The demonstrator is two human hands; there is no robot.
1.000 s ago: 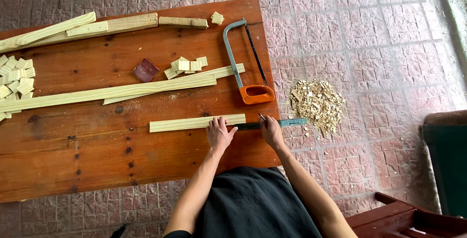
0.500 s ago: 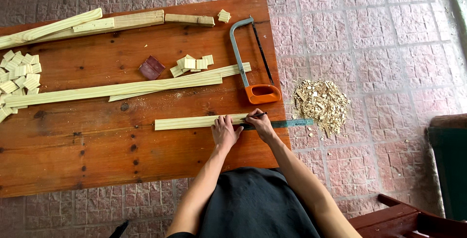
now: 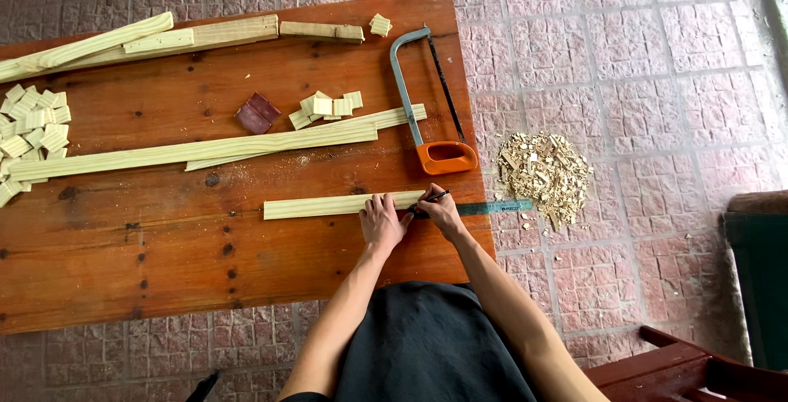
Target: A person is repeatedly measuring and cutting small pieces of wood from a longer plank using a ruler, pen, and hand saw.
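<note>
A pale wooden strip (image 3: pixel 316 205) lies across the near right part of the brown wooden table (image 3: pixel 164 262). My left hand (image 3: pixel 382 221) presses flat on its right end, fingers spread. My right hand (image 3: pixel 439 210) grips a dark pen (image 3: pixel 433 198) with its tip at the strip's end. A green ruler (image 3: pixel 497 206) lies under both hands and sticks out past the table's right edge.
A hacksaw (image 3: pixel 427 106) with an orange handle lies near the right edge. Long wood strips (image 3: pixel 197 151), small cut blocks (image 3: pixel 327 106), a dark red block (image 3: pixel 258 113) and a block pile (image 3: pixel 33 131) cover the table. Offcuts (image 3: pixel 543 170) lie on the paving.
My right hand has shifted left along the ruler from the table's edge to the strip's end, pen in hand. The left hand stays pressed on the strip.
</note>
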